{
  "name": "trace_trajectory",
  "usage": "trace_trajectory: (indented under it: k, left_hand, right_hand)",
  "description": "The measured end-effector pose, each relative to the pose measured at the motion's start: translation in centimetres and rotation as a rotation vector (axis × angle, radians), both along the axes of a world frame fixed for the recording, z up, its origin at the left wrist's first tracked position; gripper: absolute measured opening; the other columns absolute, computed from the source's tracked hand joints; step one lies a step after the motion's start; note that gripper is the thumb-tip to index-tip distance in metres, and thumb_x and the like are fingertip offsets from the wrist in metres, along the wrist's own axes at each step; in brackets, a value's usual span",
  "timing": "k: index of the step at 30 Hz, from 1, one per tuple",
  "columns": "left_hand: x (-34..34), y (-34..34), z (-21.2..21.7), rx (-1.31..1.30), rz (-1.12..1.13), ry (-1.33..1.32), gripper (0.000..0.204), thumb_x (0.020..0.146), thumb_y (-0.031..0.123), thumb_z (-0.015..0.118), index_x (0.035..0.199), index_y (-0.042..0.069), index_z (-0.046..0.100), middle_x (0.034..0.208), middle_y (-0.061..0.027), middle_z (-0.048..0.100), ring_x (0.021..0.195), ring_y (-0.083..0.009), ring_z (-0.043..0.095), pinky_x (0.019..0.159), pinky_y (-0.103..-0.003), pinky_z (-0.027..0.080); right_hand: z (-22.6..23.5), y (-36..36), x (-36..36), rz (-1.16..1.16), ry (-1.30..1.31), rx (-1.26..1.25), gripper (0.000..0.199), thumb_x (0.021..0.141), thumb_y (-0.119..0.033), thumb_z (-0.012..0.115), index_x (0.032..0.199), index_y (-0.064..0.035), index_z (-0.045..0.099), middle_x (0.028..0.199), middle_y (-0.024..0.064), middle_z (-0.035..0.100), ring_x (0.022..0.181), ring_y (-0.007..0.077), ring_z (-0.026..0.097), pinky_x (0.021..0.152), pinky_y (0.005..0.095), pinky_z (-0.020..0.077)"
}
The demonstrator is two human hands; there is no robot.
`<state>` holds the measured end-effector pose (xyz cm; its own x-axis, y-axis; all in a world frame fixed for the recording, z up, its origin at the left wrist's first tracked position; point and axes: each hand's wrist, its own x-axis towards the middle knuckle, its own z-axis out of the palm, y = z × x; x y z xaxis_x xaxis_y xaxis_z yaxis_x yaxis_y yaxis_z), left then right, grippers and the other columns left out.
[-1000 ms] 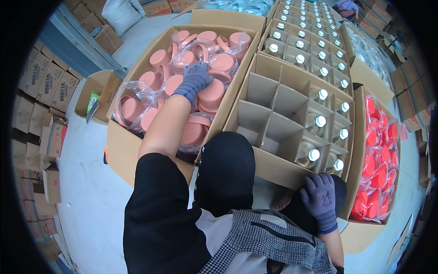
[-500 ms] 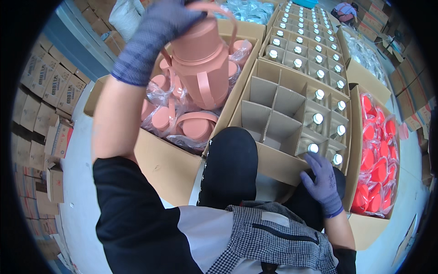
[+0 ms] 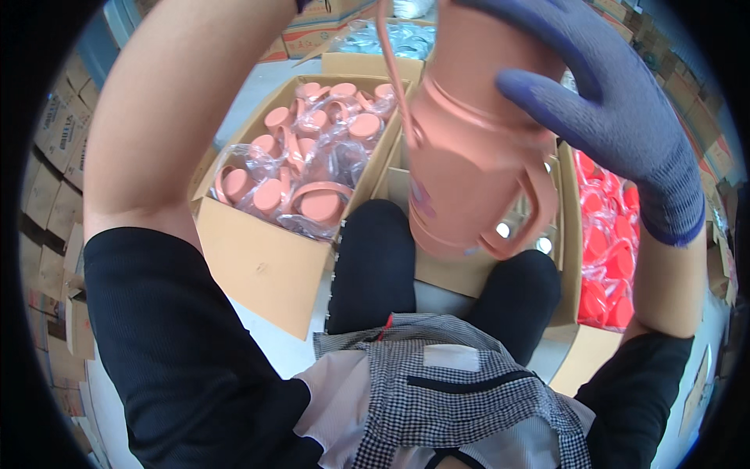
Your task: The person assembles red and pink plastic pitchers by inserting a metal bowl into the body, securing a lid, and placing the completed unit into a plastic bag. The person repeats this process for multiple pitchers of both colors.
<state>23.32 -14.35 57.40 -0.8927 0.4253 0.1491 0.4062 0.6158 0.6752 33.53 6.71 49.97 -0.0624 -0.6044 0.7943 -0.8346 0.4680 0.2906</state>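
Observation:
A large salmon-pink insulated jug point(image 3: 469, 168) hangs close before me, tilted a little, with its base above my knees. It has a side handle and a long carry handle. My right hand point(image 3: 617, 102), in a purple-grey knitted glove, wraps round its upper part, with the thumb across the shoulder. My left arm reaches up; only the glove edge of my left hand point(image 3: 303, 4) shows at the top edge, and its fingers are out of the picture. The jug's top is cut off too.
At left, an open carton point(image 3: 262, 258) holds several pink-lidded items in clear plastic. Behind the jug stands a divided carton point(image 3: 383, 184), with white-capped bottles partly hidden. Red items in plastic point(image 3: 609, 242) fill a carton at right. Pale-blue wrapped items point(image 3: 383, 37) lie beyond.
The pink jug has moved from above the left carton to the right and nearer to me. My right hand has risen from beside the bottles onto the jug. My left hand has mostly left the picture.

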Motion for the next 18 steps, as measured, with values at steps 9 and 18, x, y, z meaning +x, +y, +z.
trace_trajectory:
  k: [9, 18]
  left_hand:
    - [-1.6, 13.7, -19.8, 0.697, -0.124, -0.546, 0.018, 0.101, 0.013, 0.061, 0.092, -0.001, 0.066, 0.069, 0.0003, 0.055, 0.053, -0.0049, 0.05, 0.062, -0.025, 0.057]
    - [0.8, 12.4, -32.4, 1.222, -0.367, -0.921, 0.031, 0.104, 0.014, 0.055, 0.128, -0.004, 0.064, 0.076, 0.0014, 0.054, 0.055, -0.005, 0.047, 0.052, -0.018, 0.043]
  right_hand:
    - [-5.9, 18.7, 2.2, -0.494, -0.622, 0.709, 0.096, 0.077, -0.06, 0.085, 0.153, -0.0127, 0.051, 0.131, 0.0197, 0.058, 0.118, 0.0363, 0.062, 0.103, 0.0453, 0.0511]
    - [-9.5, 20.9, 12.5, -0.341, -0.855, 0.291, 0.107, 0.072, -0.043, 0.088, 0.156, 0.0014, 0.04, 0.146, 0.0312, 0.047, 0.125, 0.0473, 0.056, 0.106, 0.0505, 0.048]
